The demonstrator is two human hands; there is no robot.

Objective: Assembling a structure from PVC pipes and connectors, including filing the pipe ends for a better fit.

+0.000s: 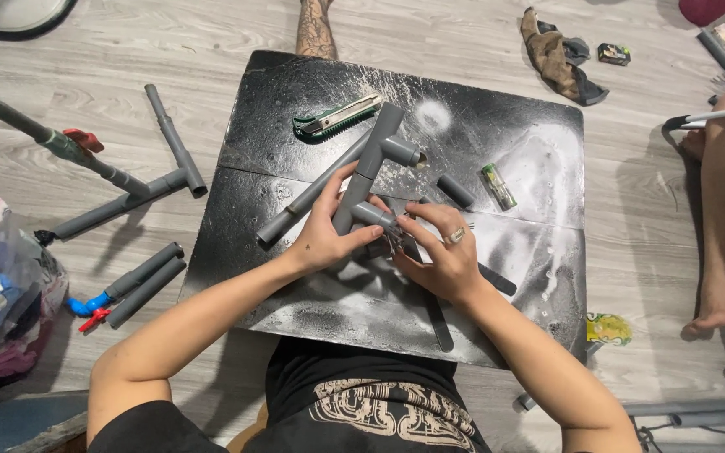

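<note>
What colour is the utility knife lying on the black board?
The utility knife is green with a silver metal part, seen best in the head view.

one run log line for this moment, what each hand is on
left hand: grips grey pipe assembly | right hand: on its short fitting end | surface: black board | nearby: green utility knife

Grey pipe assembly (361, 180) with tee fittings, slanted across the black board (497, 159), lower end in both hands.
</note>
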